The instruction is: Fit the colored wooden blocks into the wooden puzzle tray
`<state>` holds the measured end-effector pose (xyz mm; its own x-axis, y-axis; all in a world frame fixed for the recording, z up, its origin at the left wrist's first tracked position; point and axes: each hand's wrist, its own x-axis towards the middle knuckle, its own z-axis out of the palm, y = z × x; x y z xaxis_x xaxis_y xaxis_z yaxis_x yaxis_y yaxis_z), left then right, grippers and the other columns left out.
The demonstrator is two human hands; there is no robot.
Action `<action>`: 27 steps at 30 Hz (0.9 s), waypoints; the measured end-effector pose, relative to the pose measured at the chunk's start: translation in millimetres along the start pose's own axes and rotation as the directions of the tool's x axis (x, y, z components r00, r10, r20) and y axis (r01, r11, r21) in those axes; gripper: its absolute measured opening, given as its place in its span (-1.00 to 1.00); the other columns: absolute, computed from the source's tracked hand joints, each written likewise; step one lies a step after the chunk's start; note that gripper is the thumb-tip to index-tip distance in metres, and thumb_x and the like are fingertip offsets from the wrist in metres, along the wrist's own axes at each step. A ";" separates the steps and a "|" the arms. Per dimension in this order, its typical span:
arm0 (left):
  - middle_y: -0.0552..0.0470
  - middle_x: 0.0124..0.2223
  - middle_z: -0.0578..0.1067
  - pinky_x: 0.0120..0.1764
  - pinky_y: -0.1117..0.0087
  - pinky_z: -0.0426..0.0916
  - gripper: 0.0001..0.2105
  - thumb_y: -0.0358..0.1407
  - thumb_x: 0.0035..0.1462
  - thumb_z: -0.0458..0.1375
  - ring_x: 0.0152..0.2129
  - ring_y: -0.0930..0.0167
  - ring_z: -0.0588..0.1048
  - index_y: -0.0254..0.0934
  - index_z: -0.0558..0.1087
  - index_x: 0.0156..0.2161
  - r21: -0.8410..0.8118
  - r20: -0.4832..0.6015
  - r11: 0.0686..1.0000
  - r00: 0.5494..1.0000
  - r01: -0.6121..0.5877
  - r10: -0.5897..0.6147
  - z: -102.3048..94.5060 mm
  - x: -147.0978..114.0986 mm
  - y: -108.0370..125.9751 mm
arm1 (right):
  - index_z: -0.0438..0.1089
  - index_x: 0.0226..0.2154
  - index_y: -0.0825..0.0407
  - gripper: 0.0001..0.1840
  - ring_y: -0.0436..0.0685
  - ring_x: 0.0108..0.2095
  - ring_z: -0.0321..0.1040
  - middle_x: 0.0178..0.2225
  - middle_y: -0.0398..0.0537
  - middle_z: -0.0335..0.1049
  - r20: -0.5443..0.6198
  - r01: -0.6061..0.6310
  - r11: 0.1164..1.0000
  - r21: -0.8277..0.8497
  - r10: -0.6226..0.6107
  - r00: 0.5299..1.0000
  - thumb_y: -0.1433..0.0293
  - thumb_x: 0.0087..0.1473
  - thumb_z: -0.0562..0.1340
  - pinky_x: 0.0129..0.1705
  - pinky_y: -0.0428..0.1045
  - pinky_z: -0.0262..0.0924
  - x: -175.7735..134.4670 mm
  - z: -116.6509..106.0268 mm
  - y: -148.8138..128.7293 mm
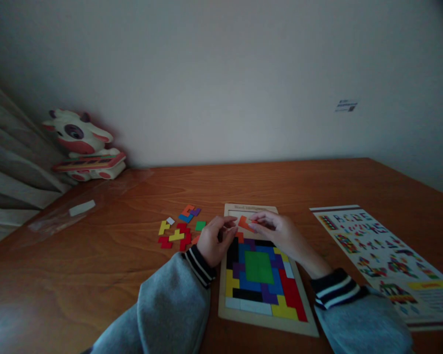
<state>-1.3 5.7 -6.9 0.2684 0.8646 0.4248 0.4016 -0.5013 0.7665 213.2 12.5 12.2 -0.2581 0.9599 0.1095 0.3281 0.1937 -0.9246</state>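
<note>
An orange puzzle piece [244,223] is pinched between the thumb and fingers of my right hand [275,230], above the upper part of the wooden puzzle board [268,323]. My left hand [216,241] is over the board's left edge, its thumb and index finger apart and their tips close to the orange piece. Whether they touch it I cannot tell. Around a large green block [258,267], coloured pieces fill the lower part of the board. The upper part shows bare wood, partly hidden by my hands.
Several loose pieces lie left of the board, among them a green square [201,225] and a yellow piece [176,235]. A printed pattern sheet [376,260] lies to the right. A cow-shaped toy keyboard [86,145] stands at the back left, near a curtain [18,157].
</note>
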 end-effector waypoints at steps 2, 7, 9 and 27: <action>-0.14 -0.07 0.53 -0.07 0.16 0.41 -0.75 -0.31 0.21 0.13 -0.14 0.26 0.49 -0.29 0.44 -0.02 0.198 0.025 0.971 0.991 -0.136 0.134 -2.4 0.7 0.3 | 0.49 -0.25 0.01 -0.80 0.15 -0.22 0.49 -0.24 0.00 0.56 -0.026 0.012 0.995 -0.101 -0.015 1.000 0.27 0.12 0.25 -0.15 0.06 0.35 1.7 -1.0 3.4; -0.07 0.03 0.51 -0.01 0.15 0.38 -0.75 -0.30 0.28 0.04 -0.05 0.26 0.45 -0.23 0.46 0.01 0.361 0.256 0.856 0.922 -0.371 0.292 -2.5 -1.7 3.0 | 0.55 -0.28 -0.02 -0.83 0.17 -0.26 0.48 -0.26 -0.01 0.57 0.043 0.134 0.930 -0.342 -0.127 0.991 0.32 0.14 0.24 -0.18 0.08 0.34 4.5 -1.4 11.5; -0.06 0.04 0.51 0.00 0.15 0.39 -0.73 -0.28 0.30 0.02 -0.01 0.26 0.44 -0.23 0.45 0.03 0.374 0.309 0.822 0.893 -0.429 0.326 -1.4 -3.3 3.5 | 0.56 -0.29 -0.02 -0.85 0.18 -0.23 0.46 -0.26 0.00 0.55 0.057 0.177 0.897 -0.406 -0.169 0.984 0.35 0.14 0.25 -0.15 0.08 0.32 5.1 -3.3 13.8; -0.13 0.11 0.46 0.10 0.10 0.34 -0.66 -0.24 0.32 -0.03 0.05 0.24 0.41 -0.33 0.40 0.09 0.348 0.456 0.772 0.816 -0.532 0.356 -5.0 -4.5 1.7 | 0.50 -0.18 0.03 -0.65 0.17 -0.30 0.45 -0.26 0.03 0.55 -0.193 0.053 0.904 -0.425 -0.148 0.970 0.21 0.22 0.08 -0.25 0.04 0.29 5.4 -27.7 14.9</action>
<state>-6.2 1.1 -5.2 0.7612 0.5105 0.4000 0.4721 -0.8590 0.1979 241.9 26.2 9.1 -0.1234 0.9417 0.3131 0.6689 0.3120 -0.6747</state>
